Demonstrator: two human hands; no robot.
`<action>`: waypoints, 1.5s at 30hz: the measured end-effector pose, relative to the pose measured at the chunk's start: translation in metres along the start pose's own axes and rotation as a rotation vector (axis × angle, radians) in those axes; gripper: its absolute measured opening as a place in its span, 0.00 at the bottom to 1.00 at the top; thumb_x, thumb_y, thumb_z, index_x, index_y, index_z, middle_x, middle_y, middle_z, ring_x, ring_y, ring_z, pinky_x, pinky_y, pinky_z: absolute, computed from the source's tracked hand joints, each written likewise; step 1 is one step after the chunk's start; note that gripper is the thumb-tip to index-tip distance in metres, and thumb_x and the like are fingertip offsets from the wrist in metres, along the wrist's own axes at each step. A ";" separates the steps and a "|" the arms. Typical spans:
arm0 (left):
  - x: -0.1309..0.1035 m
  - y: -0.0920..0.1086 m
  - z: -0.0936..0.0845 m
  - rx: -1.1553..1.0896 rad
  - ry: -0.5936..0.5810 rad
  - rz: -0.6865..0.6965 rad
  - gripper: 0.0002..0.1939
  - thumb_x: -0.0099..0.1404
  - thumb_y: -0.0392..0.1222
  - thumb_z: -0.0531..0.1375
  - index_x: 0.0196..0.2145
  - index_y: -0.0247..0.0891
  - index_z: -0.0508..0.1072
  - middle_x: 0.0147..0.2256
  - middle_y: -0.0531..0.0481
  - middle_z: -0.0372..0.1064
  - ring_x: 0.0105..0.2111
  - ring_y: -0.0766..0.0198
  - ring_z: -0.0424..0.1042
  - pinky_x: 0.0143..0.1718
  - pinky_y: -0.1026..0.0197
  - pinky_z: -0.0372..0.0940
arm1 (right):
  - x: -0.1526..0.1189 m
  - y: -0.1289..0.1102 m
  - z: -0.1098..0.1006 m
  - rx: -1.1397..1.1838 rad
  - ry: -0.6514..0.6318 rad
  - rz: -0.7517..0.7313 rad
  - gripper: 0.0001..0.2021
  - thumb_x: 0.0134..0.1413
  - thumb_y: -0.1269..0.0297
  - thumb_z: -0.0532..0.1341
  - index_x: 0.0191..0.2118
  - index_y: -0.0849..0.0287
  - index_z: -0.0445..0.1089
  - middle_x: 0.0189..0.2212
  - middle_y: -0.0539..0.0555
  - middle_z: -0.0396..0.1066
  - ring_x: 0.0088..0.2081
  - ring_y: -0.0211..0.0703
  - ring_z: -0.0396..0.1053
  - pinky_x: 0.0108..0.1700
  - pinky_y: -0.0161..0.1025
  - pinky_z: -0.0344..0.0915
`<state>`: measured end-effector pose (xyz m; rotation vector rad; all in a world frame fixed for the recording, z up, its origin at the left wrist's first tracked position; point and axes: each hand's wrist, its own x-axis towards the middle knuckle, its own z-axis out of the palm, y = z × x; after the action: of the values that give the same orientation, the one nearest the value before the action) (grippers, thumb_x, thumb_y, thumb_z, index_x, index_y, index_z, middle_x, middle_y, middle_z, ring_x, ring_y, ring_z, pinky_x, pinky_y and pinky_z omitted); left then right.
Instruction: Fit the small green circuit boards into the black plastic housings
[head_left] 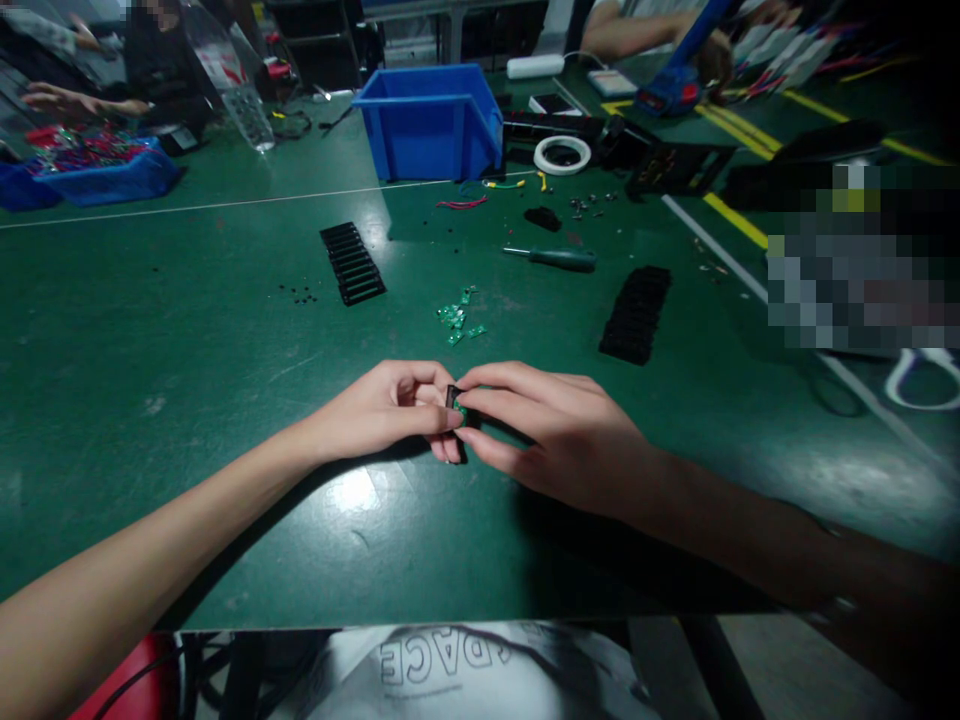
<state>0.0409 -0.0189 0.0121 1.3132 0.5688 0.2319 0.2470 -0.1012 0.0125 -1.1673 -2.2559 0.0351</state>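
Between thumb and fingers my left hand holds a small black part near the table's front middle. A green circuit board shows against that part, where the fingertips of my right hand touch it. How firmly the right fingers grip is hard to tell, as the piece is mostly covered. Just beyond my hands lies a loose pile of small green boards. A slotted black tray rests to the left of the pile, and a stack of black parts lies to the right.
Past the pile are a screwdriver, a blue bin and a white tape ring. Tiny black bits lie at left. A bottle stands farther back. White-handled scissors are at right. Other people's arms show behind.
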 end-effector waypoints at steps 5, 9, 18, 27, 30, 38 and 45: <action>0.000 0.001 0.002 0.000 0.015 0.003 0.13 0.65 0.43 0.66 0.38 0.32 0.69 0.28 0.46 0.77 0.30 0.62 0.80 0.35 0.63 0.74 | -0.001 0.000 0.001 -0.014 -0.010 0.014 0.07 0.63 0.64 0.62 0.44 0.56 0.76 0.48 0.54 0.77 0.44 0.42 0.77 0.43 0.36 0.71; 0.000 0.002 0.002 0.003 0.028 0.004 0.13 0.64 0.43 0.67 0.37 0.32 0.69 0.28 0.46 0.77 0.30 0.62 0.80 0.36 0.63 0.74 | 0.000 0.000 0.002 -0.039 -0.011 -0.001 0.08 0.63 0.63 0.62 0.44 0.57 0.77 0.48 0.54 0.77 0.43 0.42 0.77 0.42 0.36 0.71; 0.000 0.003 0.004 0.021 0.049 -0.001 0.14 0.64 0.45 0.67 0.37 0.31 0.70 0.29 0.45 0.77 0.31 0.62 0.80 0.38 0.62 0.74 | 0.000 0.000 0.002 -0.037 -0.018 0.001 0.09 0.65 0.61 0.61 0.43 0.57 0.77 0.48 0.54 0.77 0.44 0.41 0.77 0.43 0.36 0.71; 0.002 0.004 0.003 0.018 0.057 -0.017 0.15 0.64 0.46 0.67 0.36 0.31 0.70 0.29 0.45 0.78 0.30 0.62 0.80 0.37 0.63 0.74 | 0.000 0.002 0.002 -0.050 -0.029 -0.032 0.09 0.67 0.62 0.60 0.43 0.58 0.77 0.49 0.55 0.77 0.45 0.42 0.77 0.42 0.36 0.71; 0.001 0.003 0.002 0.014 0.034 -0.016 0.15 0.65 0.46 0.67 0.38 0.31 0.70 0.30 0.44 0.78 0.32 0.61 0.80 0.38 0.62 0.74 | 0.000 0.002 0.003 -0.051 0.014 -0.026 0.08 0.65 0.64 0.61 0.44 0.58 0.77 0.49 0.55 0.77 0.44 0.42 0.77 0.41 0.35 0.71; 0.001 0.002 -0.003 -0.018 -0.014 0.006 0.10 0.67 0.41 0.64 0.39 0.31 0.70 0.31 0.43 0.79 0.34 0.61 0.81 0.40 0.61 0.75 | -0.001 0.006 0.004 0.039 0.070 -0.066 0.07 0.63 0.67 0.61 0.45 0.61 0.74 0.47 0.58 0.77 0.44 0.43 0.77 0.45 0.36 0.72; -0.001 0.001 -0.005 -0.035 -0.042 0.025 0.09 0.68 0.39 0.63 0.39 0.31 0.69 0.32 0.42 0.79 0.34 0.60 0.81 0.40 0.61 0.74 | 0.000 0.006 0.002 0.057 0.057 -0.075 0.08 0.64 0.66 0.61 0.46 0.60 0.73 0.47 0.59 0.77 0.45 0.44 0.77 0.46 0.37 0.72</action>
<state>0.0379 -0.0148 0.0122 1.2893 0.5109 0.2335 0.2502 -0.0972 0.0093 -1.0408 -2.2321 0.0354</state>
